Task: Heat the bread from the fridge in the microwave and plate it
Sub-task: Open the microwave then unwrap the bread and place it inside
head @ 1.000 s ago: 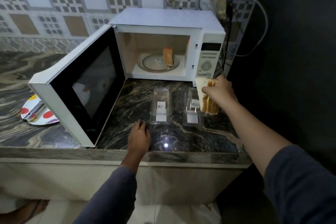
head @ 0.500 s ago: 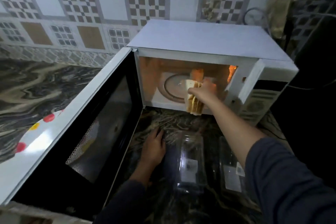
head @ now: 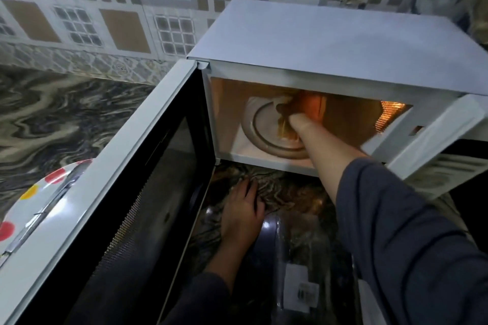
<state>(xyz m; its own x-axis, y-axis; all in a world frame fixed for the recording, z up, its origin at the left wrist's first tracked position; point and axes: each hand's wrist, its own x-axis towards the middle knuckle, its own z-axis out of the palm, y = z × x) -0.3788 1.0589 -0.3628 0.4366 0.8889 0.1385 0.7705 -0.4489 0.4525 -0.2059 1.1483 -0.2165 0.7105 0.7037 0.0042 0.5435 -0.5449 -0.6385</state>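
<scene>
Bread (head: pixel 285 131) loading: right hand (head: pixel 297 120) grips it inside microwave (head: pixel 317 42) above turntable (head: pixel 260 140), left hand (head: pixel 241 215) lies flat, fingers loosely together, before microwave; next needs release, withdrawal, door (head: pixel 118 192) shut.

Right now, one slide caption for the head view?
Right hand holds bread at the turntable inside the open microwave.

Has moved the bread (head: pixel 284 130), gripped in the right hand (head: pixel 301 110), into the microwave (head: pixel 317 42); holds it over the turntable (head: pixel 260 140).
</scene>
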